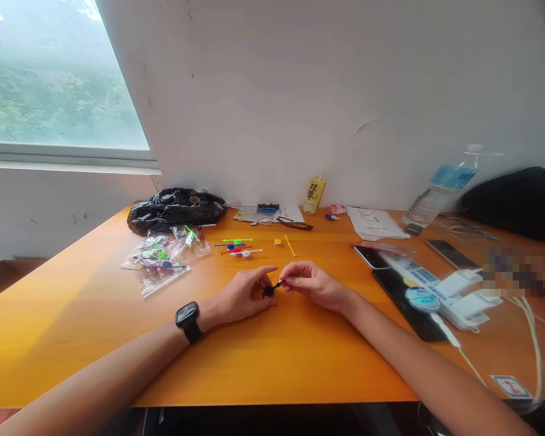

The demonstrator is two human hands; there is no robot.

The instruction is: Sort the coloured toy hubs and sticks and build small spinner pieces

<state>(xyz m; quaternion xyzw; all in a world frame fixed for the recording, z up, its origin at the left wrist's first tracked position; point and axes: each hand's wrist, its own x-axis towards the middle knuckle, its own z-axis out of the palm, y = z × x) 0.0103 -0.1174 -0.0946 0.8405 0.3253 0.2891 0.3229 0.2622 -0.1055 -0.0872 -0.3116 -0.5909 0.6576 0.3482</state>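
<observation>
Both my hands meet over the middle of the orange table (95, 327). My left hand (243, 295), with a black watch (188, 321) on its wrist, pinches a small round black piece (267, 292). My right hand (313, 283) pinches a thin black stick (280, 283) that joins that black piece. Just beyond my hands lie several finished coloured stick-and-disc toys (238, 246), a small yellow disc (278, 242) and a loose yellow stick (290, 245).
Clear bags of coloured parts (161, 259) and a black plastic bag (175, 209) lie at the left back. On the right are phones (371, 257), a power strip (440, 290) with cables, papers (375, 223), a water bottle (440, 188), glasses (295, 225) and a black bag (518, 203).
</observation>
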